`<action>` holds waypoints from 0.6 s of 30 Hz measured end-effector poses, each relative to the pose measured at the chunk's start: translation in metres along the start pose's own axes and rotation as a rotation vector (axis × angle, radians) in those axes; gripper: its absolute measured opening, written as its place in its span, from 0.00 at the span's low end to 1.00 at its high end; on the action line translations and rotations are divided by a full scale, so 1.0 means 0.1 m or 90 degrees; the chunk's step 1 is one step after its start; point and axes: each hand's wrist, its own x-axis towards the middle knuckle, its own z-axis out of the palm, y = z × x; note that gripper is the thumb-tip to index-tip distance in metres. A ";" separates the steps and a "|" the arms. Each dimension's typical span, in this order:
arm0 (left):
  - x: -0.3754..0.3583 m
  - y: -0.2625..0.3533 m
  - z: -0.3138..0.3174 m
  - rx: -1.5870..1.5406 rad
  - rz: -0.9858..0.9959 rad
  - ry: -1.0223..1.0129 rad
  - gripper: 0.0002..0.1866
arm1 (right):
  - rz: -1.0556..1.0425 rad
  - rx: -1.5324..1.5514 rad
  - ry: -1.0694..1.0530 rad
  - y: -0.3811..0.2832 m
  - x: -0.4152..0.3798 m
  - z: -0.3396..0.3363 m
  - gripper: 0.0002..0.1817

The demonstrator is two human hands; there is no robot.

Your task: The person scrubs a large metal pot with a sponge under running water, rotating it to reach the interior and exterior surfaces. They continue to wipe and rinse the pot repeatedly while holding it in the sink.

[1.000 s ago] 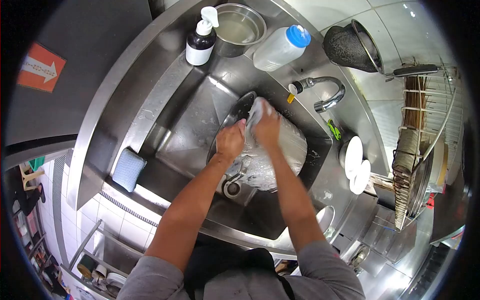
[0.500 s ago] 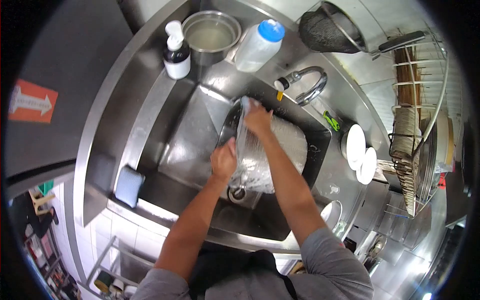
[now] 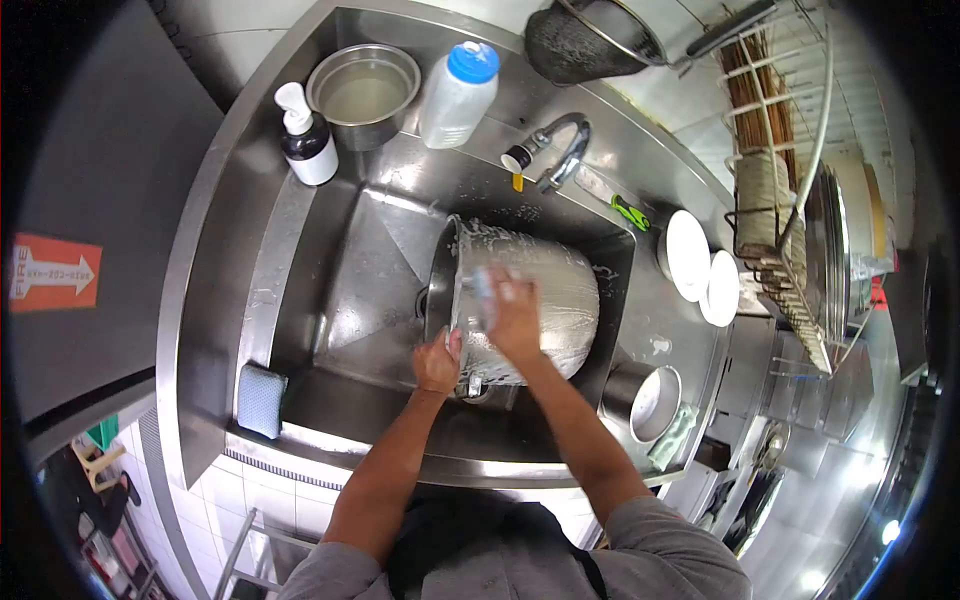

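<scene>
A large metal stockpot [image 3: 562, 298] lies on its side in the steel sink [image 3: 352, 300], its mouth facing left and soap suds streaking its outer wall. Fingers of my left hand [image 3: 437, 362] are closed around the pot's rim on the side nearest me. My right hand [image 3: 515, 318] presses a pale blue sponge [image 3: 486, 284] against the pot's side, just right of the rim; motion smears both the hand and the sponge. One pot handle [image 3: 474, 385] shows low on the near side.
Along the back ledge stand a pump bottle [image 3: 309, 140], a pot of cloudy liquid [image 3: 365, 95] and a blue-capped bottle [image 3: 459, 100]. The faucet [image 3: 570, 150] overhangs the sink. White bowls [image 3: 686, 255], a small pot [image 3: 645, 400] and a green cloth [image 3: 673, 437] are at right; another sponge [image 3: 262, 400] is at left.
My right hand has moved the sponge from the pot's far rim toward me along its side. My left hand stays at the near rim. The camera view has shifted somewhat.
</scene>
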 end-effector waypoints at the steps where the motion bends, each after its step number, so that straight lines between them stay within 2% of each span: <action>1: -0.08 -0.04 0.06 -0.002 0.006 -0.006 0.20 | 0.002 0.017 0.117 0.44 -0.18 0.20 0.33; 2: -0.14 -0.08 0.12 -0.003 0.012 -0.002 0.20 | 0.033 0.143 0.185 1.02 -0.31 0.37 0.30; 4: -0.23 -0.10 0.18 -0.008 0.016 -0.004 0.20 | 0.353 0.056 0.031 1.40 -0.36 -0.06 0.31; 5: -0.28 -0.09 0.21 -0.014 0.002 0.000 0.21 | 0.357 0.050 0.027 1.36 -0.46 -0.06 0.31; 7: -0.24 -0.01 0.18 -0.022 -0.004 0.006 0.22 | 0.201 -0.131 0.131 1.09 -0.67 0.04 0.31; 8: -0.18 0.10 0.02 -0.029 -0.023 -0.059 0.23 | 0.124 -0.137 0.157 0.85 -0.86 0.08 0.32; 9: -0.07 0.17 -0.11 -0.035 -0.040 -0.121 0.24 | 0.114 -0.087 0.062 0.44 -0.91 -0.12 0.34; 10: 0.07 0.25 -0.14 -0.032 -0.037 -0.120 0.24 | 0.119 -0.023 -0.037 0.16 -1.01 -0.28 0.34; 11: 0.22 0.34 -0.14 -0.056 -0.052 -0.125 0.24 | 0.123 -0.021 -0.036 0.28 -1.08 -0.18 0.34; 13: 0.57 0.48 -0.10 -0.079 -0.068 -0.124 0.25 | 0.156 -0.036 0.129 0.72 -1.24 0.10 0.35; 14: 0.70 0.53 -0.06 -0.100 -0.066 -0.108 0.25 | 0.260 -0.047 0.131 0.81 -0.95 -0.14 0.36; 15: 0.75 0.58 -0.01 -0.123 -0.068 -0.093 0.26 | 0.278 -0.049 0.143 1.28 -0.83 0.02 0.36; 16: 0.80 0.61 0.04 -0.124 -0.074 -0.091 0.26 | 0.336 -0.001 0.083 1.34 -0.52 -0.15 0.32; 18: 0.82 0.59 0.09 -0.075 -0.093 -0.082 0.25 | 0.391 0.041 -0.044 1.73 0.09 0.03 0.29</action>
